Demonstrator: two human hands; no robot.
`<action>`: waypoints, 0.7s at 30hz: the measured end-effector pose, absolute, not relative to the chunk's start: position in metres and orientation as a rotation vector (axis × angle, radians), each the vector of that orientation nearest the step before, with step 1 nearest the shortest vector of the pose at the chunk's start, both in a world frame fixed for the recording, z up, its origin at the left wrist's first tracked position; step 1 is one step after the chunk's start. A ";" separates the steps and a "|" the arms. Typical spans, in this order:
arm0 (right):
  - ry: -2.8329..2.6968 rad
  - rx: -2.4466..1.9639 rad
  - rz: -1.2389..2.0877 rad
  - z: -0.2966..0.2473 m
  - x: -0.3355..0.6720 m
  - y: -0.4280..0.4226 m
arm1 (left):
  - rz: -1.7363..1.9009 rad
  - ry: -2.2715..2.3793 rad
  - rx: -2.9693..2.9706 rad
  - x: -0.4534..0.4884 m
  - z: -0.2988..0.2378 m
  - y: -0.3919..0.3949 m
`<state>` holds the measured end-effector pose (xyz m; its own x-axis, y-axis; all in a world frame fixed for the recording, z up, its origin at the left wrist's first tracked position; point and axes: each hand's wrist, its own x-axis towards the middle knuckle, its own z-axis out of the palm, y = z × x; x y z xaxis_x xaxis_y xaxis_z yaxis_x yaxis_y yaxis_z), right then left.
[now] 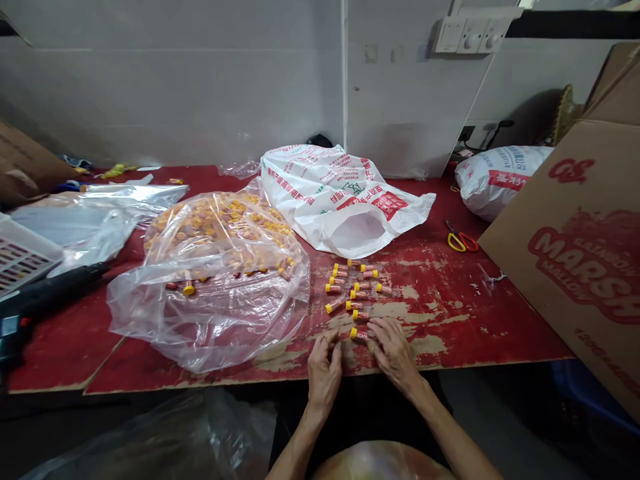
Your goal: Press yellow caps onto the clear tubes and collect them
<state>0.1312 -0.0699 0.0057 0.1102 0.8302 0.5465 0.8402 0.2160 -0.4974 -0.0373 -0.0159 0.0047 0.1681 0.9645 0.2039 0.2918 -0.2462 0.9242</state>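
Carrying the parts, the tabletop [500, 333] is red, with worn patches near its front edge. The carton [565, 213] stands at the right, tilted in view. The clear bag [220, 320] lies at the left, its rear part full of yellow-capped tubes. The white sack [320, 183] lies behind, between bag and carton, with its mouth toward the front.

Both hands are at the front edge, in front of the loose tubes. The right hand [395, 350] is bent, palm down, with thumb and fingers apart at the bare end of the near tube [359, 333]. Contact appears likely; whether the grip is firm cannot be told. The left hand [324, 373] is bent, fingertips toward the tabletop; whether it encloses anything cannot be told.

Key relation: the near tube lies between the hands, ahead and to the left of the right palm. It is just beside the right fingertips and apart from the left hand, so the right hand is nearer. Its long axis runs left to right, about parallel to the front edge, with the bare end slightly closer to that edge. The yellow cap points left.

The other loose tubes [358, 295] lie beyond it in uneven rows. Most caps point left; at least one points right.
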 end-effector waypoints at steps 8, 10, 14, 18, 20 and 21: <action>-1.232 -1.558 0.103 0.083 0.155 -0.093 | 1.136 1.206 1.695 -0.039 -0.001 -0.014; -1.342 -1.516 0.098 0.089 0.154 -0.094 | 1.114 1.189 1.691 -0.040 0.000 -0.010; -1.442 -1.658 0.150 0.077 0.146 -0.098 | 1.045 1.102 1.667 -0.045 0.004 0.000; -1.371 -1.908 0.285 0.045 0.136 -0.104 | 0.977 1.025 1.691 -0.050 0.009 0.006; -1.420 -1.958 0.298 0.029 0.129 -0.102 | 0.926 0.983 1.733 -0.050 0.010 0.009; -1.468 -1.976 0.272 0.022 0.125 -0.098 | 0.905 0.958 1.758 -0.049 0.010 0.011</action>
